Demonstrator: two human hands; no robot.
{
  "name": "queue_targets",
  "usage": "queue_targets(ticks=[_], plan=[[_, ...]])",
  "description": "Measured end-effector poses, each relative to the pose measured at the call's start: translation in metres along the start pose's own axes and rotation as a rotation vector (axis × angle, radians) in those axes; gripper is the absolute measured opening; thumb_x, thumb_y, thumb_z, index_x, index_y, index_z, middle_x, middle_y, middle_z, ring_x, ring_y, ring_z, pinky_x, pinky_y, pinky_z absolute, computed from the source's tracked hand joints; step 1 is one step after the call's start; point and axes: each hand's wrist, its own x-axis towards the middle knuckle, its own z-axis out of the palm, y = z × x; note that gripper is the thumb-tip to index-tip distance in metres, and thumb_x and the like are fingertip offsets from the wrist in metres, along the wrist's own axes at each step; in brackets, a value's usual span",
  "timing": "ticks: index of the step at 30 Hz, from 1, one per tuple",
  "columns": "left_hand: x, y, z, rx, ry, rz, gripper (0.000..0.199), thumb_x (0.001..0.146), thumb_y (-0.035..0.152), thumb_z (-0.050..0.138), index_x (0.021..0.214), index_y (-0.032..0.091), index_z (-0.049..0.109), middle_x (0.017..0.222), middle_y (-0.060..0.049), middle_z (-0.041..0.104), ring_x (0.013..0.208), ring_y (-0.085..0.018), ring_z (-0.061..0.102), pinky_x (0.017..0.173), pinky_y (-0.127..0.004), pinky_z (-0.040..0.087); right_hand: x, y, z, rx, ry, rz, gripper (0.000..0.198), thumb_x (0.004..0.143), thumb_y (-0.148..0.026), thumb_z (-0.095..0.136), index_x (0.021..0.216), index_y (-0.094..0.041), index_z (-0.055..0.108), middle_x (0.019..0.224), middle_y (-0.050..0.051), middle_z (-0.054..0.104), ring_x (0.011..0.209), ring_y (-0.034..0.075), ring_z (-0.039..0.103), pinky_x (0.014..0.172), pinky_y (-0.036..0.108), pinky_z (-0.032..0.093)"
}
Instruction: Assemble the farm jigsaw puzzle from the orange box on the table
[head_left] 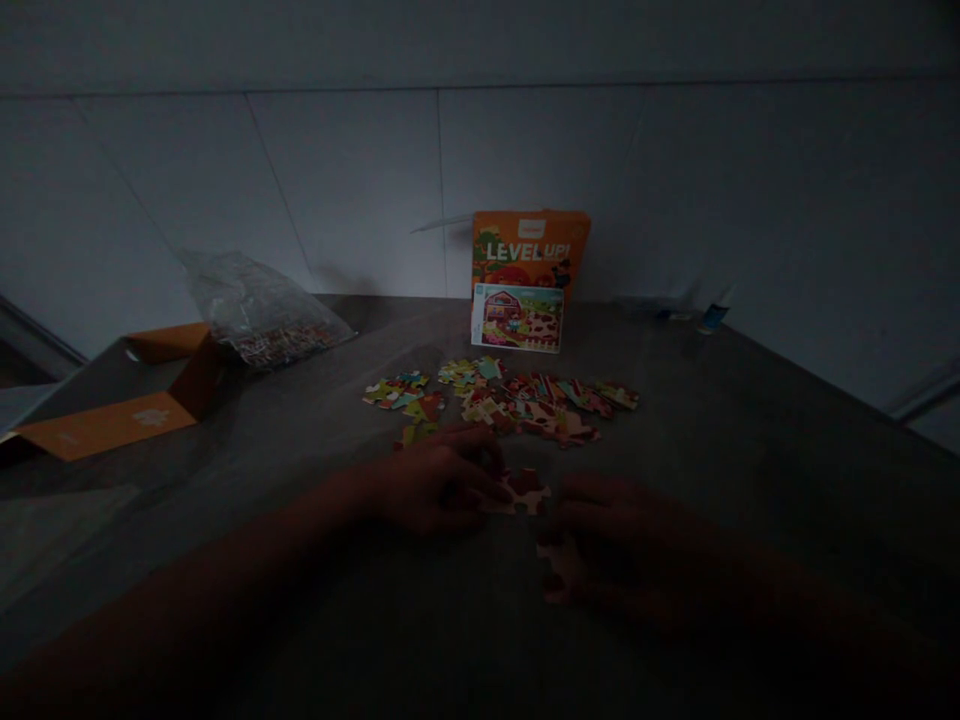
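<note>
In the dim light, my left hand (pixel 442 485) rests on the table with curled fingers. Its thumb and fingertips grip the left end of some pink and dark-red puzzle pieces (pixel 529 492) that appear joined. My right hand (pixel 622 525) is just to the right and nearer to me, closed on another pink puzzle piece (pixel 561 570) with dark-red patches; its fingers partly cover that piece. Beyond both hands lies a spread of loose, colourful puzzle pieces (pixel 551 412), some overlapping. Shadow hides parts of the right fingers.
Behind the pieces, an orange puzzle box (pixel 531 240) stands against the wall with a farm picture card (pixel 519 318) leaning on it. At left are an open orange box part (pixel 112 425) and a clear plastic bag (pixel 262 310). A small bottle (pixel 713 318) stands back right.
</note>
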Motion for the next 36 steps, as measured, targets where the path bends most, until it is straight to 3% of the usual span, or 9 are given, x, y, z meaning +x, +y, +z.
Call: queue_targets(ticks=[3, 10, 21, 28, 32, 36], plan=[[0.0, 0.001, 0.0, -0.006, -0.002, -0.003, 0.033, 0.081, 0.022, 0.066, 0.114, 0.024, 0.07, 0.114, -0.009, 0.058, 0.107, -0.023, 0.056, 0.095, -0.039, 0.048, -0.001, 0.004, -0.003, -0.031, 0.002, 0.034, 0.03, 0.082, -0.036, 0.067, 0.11, -0.025, 0.062, 0.104, 0.004, 0.061, 0.084, 0.016, 0.058, 0.068, 0.027, 0.045], [-0.001, 0.002, -0.002, -0.018, -0.011, -0.019, 0.035, 0.077, 0.018, 0.068, 0.112, 0.023, 0.071, 0.112, -0.008, 0.057, 0.103, -0.021, 0.056, 0.092, -0.035, 0.049, -0.002, 0.036, -0.017, -0.141, 0.101, 0.046, 0.018, 0.09, -0.03, 0.057, 0.105, -0.022, 0.063, 0.105, 0.006, 0.061, 0.09, 0.017, 0.058, 0.074, 0.029, 0.047], [0.004, 0.014, 0.005, -0.054, -0.037, 0.062, 0.039, 0.072, 0.014, 0.07, 0.109, 0.024, 0.072, 0.113, -0.007, 0.06, 0.101, -0.022, 0.059, 0.092, -0.035, 0.048, 0.012, 0.048, 0.0, -0.247, 0.314, 0.098, 0.023, 0.095, -0.03, 0.048, 0.107, -0.02, 0.065, 0.106, 0.01, 0.062, 0.093, 0.02, 0.06, 0.078, 0.035, 0.051], [0.007, 0.005, 0.011, -0.027, 0.096, -0.002, 0.027, 0.09, 0.029, 0.059, 0.114, 0.021, 0.069, 0.109, -0.01, 0.063, 0.102, -0.021, 0.059, 0.09, -0.034, 0.049, 0.007, 0.045, 0.0, -0.246, 0.339, 0.154, 0.033, 0.088, -0.034, 0.06, 0.119, -0.022, 0.06, 0.115, 0.011, 0.061, 0.102, 0.025, 0.06, 0.087, 0.041, 0.051], [0.008, 0.005, 0.01, 0.032, 0.161, -0.013, 0.042, 0.091, 0.034, 0.059, 0.131, 0.023, 0.058, 0.121, -0.01, 0.063, 0.113, -0.024, 0.054, 0.097, -0.039, 0.045, 0.009, 0.045, 0.0, -0.178, 0.327, 0.131, 0.034, 0.083, -0.029, 0.066, 0.115, -0.021, 0.058, 0.109, 0.01, 0.06, 0.095, 0.023, 0.06, 0.079, 0.037, 0.052], [0.008, 0.01, 0.009, 0.068, 0.035, 0.036, 0.055, 0.089, 0.033, 0.06, 0.142, 0.033, 0.045, 0.144, -0.002, 0.05, 0.133, -0.03, 0.038, 0.11, -0.049, 0.033, 0.018, 0.042, 0.004, -0.142, 0.445, -0.001, 0.013, 0.089, -0.022, 0.058, 0.102, -0.019, 0.059, 0.096, 0.008, 0.057, 0.083, 0.018, 0.058, 0.07, 0.031, 0.051]])
